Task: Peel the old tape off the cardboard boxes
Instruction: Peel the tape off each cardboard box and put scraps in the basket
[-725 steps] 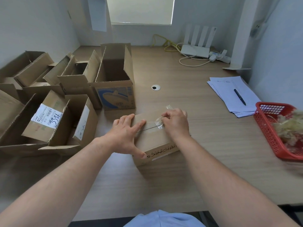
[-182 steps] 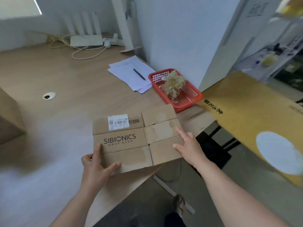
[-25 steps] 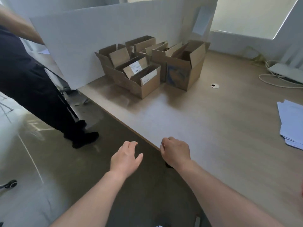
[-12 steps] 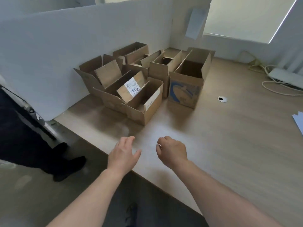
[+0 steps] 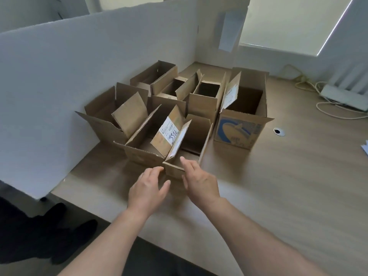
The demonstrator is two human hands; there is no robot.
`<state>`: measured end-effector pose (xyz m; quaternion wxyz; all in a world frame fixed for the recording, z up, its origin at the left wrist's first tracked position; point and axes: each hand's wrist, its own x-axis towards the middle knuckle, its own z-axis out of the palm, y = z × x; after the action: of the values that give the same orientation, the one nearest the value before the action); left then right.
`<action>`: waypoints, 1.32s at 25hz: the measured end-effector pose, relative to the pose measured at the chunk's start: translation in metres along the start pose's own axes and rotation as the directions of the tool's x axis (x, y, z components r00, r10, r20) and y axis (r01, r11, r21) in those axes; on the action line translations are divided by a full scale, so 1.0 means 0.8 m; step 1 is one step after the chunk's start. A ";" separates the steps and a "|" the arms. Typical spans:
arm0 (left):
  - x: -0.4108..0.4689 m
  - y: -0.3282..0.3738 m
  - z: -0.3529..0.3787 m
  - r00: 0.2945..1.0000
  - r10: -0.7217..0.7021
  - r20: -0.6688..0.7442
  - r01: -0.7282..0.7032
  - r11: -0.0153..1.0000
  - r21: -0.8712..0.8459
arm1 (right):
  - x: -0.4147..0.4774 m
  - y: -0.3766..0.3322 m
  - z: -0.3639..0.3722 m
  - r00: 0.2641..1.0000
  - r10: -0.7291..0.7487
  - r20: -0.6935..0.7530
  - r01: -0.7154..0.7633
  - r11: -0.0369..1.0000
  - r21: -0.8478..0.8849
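Note:
Several open cardboard boxes stand clustered on the wooden desk against a white partition. The nearest box has raised flaps, one carrying a white label with handwritten numbers. Both my hands reach toward its near corner with fingers straight and spread. My left hand is just left of the corner, fingertips close to the box wall. My right hand is right in front of the corner, fingertips at its rim. Neither hand holds anything. No tape is plainly visible on this box.
A taller box with blue print stands to the right. A white partition borders the boxes on the left. Cables and a white device lie at the back right. A person's dark shoes are on the floor at left.
My view has moved closer to the box cluster. Both hands have advanced from the desk edge to the near corner of the nearest box, and my right hand has uncurled.

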<state>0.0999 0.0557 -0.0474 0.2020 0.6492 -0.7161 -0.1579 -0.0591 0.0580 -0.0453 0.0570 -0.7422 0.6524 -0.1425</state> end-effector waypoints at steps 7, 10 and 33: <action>0.026 0.044 0.004 0.994 0.035 -0.105 -0.056 0.977 -0.206 | 0.002 0.048 -0.017 0.995 0.098 0.033 -0.096 0.994 -0.050; 0.041 0.070 0.011 0.992 0.045 -0.118 -0.072 0.969 -0.237 | -0.012 0.083 -0.032 0.984 0.177 -0.007 -0.177 0.981 -0.075; 0.051 0.118 0.057 0.956 0.287 0.053 -0.281 0.854 0.437 | -0.028 0.158 -0.021 0.861 0.354 0.366 -0.329 0.935 -0.130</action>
<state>-0.0077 0.0238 -0.0371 0.0760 0.5663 -0.8195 0.0441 -0.1865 0.0636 -0.0668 0.1843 -0.6296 0.7537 0.0384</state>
